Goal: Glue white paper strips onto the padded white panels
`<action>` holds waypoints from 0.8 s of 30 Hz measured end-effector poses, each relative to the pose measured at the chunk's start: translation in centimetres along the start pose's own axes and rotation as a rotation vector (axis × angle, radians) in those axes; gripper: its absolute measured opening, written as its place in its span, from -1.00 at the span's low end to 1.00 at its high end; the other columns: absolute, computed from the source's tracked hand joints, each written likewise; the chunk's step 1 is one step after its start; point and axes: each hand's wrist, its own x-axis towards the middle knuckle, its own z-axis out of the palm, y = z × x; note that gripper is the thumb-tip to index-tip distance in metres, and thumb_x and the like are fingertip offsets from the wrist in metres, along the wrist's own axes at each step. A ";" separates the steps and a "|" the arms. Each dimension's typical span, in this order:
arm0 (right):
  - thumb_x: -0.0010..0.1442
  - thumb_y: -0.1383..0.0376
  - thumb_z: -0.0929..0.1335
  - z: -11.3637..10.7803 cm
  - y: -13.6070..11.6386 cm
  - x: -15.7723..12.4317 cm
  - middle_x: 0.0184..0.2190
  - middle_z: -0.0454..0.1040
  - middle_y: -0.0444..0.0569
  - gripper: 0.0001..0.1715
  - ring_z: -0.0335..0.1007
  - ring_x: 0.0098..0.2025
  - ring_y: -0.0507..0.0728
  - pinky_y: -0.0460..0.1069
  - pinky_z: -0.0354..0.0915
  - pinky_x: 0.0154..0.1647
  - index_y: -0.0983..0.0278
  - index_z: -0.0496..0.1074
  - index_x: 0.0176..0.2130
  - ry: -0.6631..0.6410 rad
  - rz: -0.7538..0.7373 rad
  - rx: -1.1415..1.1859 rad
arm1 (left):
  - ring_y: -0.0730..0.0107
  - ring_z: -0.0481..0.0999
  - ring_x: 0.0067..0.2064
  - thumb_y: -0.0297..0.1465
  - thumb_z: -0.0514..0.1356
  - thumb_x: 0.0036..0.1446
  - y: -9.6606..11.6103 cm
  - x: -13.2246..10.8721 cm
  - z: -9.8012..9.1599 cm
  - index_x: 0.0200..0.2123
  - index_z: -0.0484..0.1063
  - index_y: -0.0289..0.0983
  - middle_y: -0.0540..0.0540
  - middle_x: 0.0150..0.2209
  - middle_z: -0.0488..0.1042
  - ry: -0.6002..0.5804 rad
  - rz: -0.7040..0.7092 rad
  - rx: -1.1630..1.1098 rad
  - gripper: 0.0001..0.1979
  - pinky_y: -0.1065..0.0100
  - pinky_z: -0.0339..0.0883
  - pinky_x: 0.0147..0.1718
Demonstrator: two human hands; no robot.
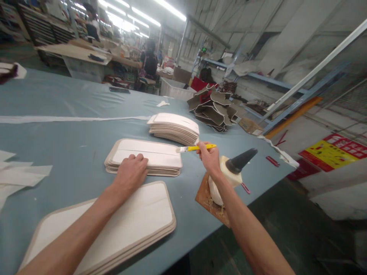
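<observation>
My right hand (pixel 208 156) grips a yellow-handled paintbrush (pixel 200 147). The brush's pale bristles touch the right end of the top panel on a middle stack of white-faced, beige-edged panels (pixel 149 149). On the near edge of that same stack, my left hand (pixel 132 168) lies with its fingers on the top panel; its thumb is hidden. Below my left forearm is a stack of larger panels (pixel 143 206). Beside my right wrist stands a pale container with a black cone-shaped spout (pixel 241 160), on a brown board (pixel 204 193) smeared with residue.
Behind the middle stack sits a curved stack of panels (pixel 174 124). Dark grey cut pieces (pixel 213 109) are heaped at the back right. White strips (pixel 23 173) lie at the left, and a phone-like dark object (pixel 119 90) at the far edge. People work in the background.
</observation>
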 end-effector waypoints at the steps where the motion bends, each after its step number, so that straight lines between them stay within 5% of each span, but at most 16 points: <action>1: 0.21 -0.20 0.40 0.1 0.3 -0.4 -0.57 0.42 -0.15 -0.45 0.16 -0.60 0.03 -0.03 0.07 -0.58 0.22 0.49 -0.35 0.010 0.017 0.033 | -0.11 0.57 0.05 -0.41 0.12 0.32 0.0 0.2 -0.1 -0.10 0.56 -0.29 -0.32 -0.01 0.59 0.004 0.003 0.012 -0.77 0.02 0.45 -0.01; 9: 0.07 -0.30 0.46 0.8 2.1 -2.7 -0.60 0.40 -0.17 -0.34 0.14 -0.63 -0.01 -0.06 0.06 -0.64 0.23 0.48 -0.33 0.097 0.146 0.252 | -0.06 0.55 0.03 -0.41 0.05 0.38 -0.6 0.5 -0.5 -0.15 0.55 -0.26 -0.32 -0.04 0.58 0.004 0.077 0.072 -0.75 0.03 0.45 0.03; 16: 0.03 -0.23 0.52 -0.9 3.0 -4.5 -0.60 0.39 -0.19 -0.38 0.16 -0.61 -0.03 -0.08 0.10 -0.61 0.25 0.51 -0.32 0.209 0.206 0.382 | 0.05 0.54 0.01 -0.35 0.04 0.42 -1.8 1.1 -1.2 -0.11 0.55 -0.23 -0.24 -0.07 0.58 -0.009 0.166 0.085 -0.73 0.13 0.45 0.02; 24: 0.14 -0.18 0.48 -2.5 1.8 -6.8 -0.66 0.27 -0.31 -0.47 0.15 -0.61 -0.04 -0.11 0.13 -0.57 0.20 0.42 -0.34 0.287 0.241 0.549 | 0.08 0.52 -0.02 -0.38 -0.01 0.44 -2.8 1.8 -2.5 -0.18 0.52 -0.22 -0.21 -0.14 0.55 0.138 0.143 0.132 -0.70 0.19 0.39 -0.11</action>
